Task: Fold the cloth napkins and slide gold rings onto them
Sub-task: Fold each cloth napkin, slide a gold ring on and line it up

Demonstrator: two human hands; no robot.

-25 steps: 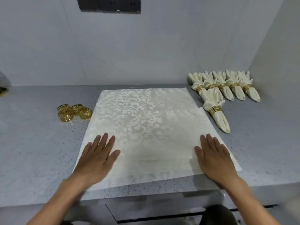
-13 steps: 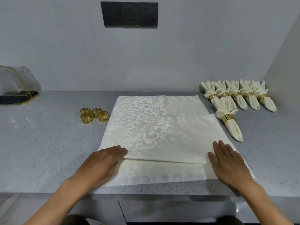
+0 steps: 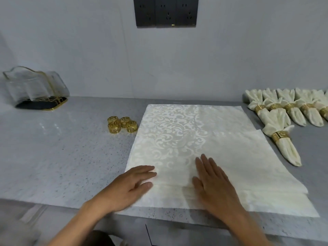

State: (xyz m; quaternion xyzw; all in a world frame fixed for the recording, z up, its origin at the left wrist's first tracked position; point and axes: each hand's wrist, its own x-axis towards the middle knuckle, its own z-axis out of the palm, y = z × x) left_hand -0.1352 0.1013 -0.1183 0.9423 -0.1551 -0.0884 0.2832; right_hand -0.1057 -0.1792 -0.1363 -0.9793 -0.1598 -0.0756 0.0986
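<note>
Four gold rings (image 3: pixel 122 124) left of one spread napkin (image 3: pixel 191 139); perhaps six ringed napkins (image 3: pixel 284 121) right. Left hand (image 3: pixel 131 185) and right hand (image 3: pixel 213 183) flat, fingers straight, pressing its folded edge.

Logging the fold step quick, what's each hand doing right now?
Left hand: open, fingers flat on the cloth napkin near its left edge.
Right hand: open, palm pressing the napkin's folded strip.
</note>
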